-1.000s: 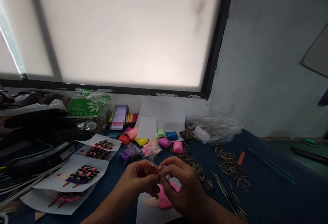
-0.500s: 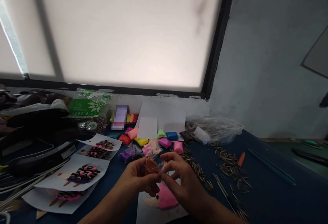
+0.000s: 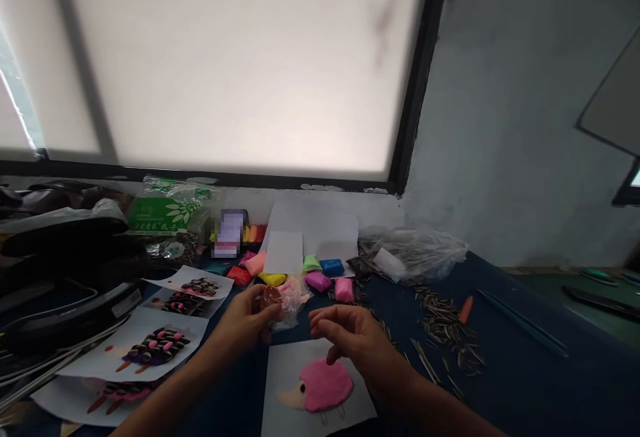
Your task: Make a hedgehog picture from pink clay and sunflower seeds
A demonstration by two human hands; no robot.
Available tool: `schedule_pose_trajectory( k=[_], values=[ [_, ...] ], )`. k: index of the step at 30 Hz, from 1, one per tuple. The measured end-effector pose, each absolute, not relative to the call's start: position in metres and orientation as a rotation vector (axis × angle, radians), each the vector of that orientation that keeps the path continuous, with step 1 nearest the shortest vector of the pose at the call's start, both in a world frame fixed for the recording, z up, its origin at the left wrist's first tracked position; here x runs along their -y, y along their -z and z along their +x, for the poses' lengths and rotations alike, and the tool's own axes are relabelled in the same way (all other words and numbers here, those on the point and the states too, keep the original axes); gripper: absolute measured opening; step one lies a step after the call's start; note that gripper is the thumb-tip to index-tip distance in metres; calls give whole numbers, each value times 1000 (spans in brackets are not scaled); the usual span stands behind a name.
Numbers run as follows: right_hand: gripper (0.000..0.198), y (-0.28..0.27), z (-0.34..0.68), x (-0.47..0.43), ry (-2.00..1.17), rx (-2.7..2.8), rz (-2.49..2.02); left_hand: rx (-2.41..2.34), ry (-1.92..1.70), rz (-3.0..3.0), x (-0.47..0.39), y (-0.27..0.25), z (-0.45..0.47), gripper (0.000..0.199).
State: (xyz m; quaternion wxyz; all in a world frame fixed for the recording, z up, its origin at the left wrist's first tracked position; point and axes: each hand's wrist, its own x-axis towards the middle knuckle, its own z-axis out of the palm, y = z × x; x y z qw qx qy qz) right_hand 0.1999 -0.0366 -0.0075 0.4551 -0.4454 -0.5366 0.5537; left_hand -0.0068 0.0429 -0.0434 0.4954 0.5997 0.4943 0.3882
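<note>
My left hand (image 3: pixel 250 314) is closed around a packet of brown modelling clay (image 3: pixel 271 295) in clear plastic. It is over a crumpled clear bag of pale pink clay (image 3: pixel 293 290). My right hand (image 3: pixel 350 334) hangs above a sheet of white paper (image 3: pixel 280 370), its thumb and forefinger pinched together. Whatever lies between those fingertips is too small to make out. On that sheet is a hedgehog with a pink clay body (image 3: pixel 327 384), a pale clay snout (image 3: pixel 290 397) and a dark eye. Thin drawn legs show below the body.
Finished hedgehog pictures (image 3: pixel 160 344) overlap at the left. Several coloured clay packets (image 3: pixel 317 282) lie behind my hands. Sunflower seeds (image 3: pixel 440 317), an orange stick (image 3: pixel 465 310), tweezers (image 3: pixel 425 360) and a blue rod (image 3: pixel 523 324) are to the right. A phone (image 3: pixel 230 232) leans at the back.
My hands have parted. The left has carried the brown clay packet left and away from me, to the pink clay bag; the right has let go of its wrapper, and more of the hedgehog shows.
</note>
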Motion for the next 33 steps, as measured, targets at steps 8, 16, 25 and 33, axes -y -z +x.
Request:
schedule_pose_trajectory(
  k=[8,16,25,33],
  values=[
    [34,5,201,36,-1506,1215,-1089,-1604,-876,1987,-62,42,-8,29],
    [15,9,200,33,-1504,1294,-1120,-1419,-779,2385,-20,29,-7,29],
    [17,16,201,30,-1533,1337,-1155,-1296,-779,2354,-4,73,1,26],
    [28,21,201,30,-1592,1372,-1140,-1240,-779,2324,-8,70,-1,26]
  ],
)
